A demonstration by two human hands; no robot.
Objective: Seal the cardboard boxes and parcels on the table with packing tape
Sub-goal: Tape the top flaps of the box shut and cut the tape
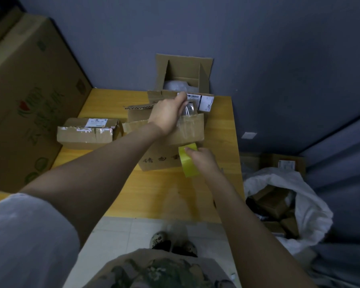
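The left hand is reaching across the cardboard box that is standing in the middle of the bench. Its fingers are pressing together at the box's far edge, seemingly pinching the end of a glossy clear strip of tape. The strip is hard to make out in the dim light, and the hand is hiding exactly where it ends. The strip is running back over the near flap towards the tape roll.

The right hand is holding the yellowish roll against the box's near right corner. Its thumb is lying on top and the other fingers are curling round behind, mostly out of sight. The left forearm is covering much of the box's top, so I cannot tell how its flaps are lying.

A white label is showing just beyond the left fingers, its print unreadable. A smaller taped parcel is sitting to the left, and an open box is standing against the wall. A large carton is being cut off at the left edge. A white sack of parcels is sitting beside the bench on the right.
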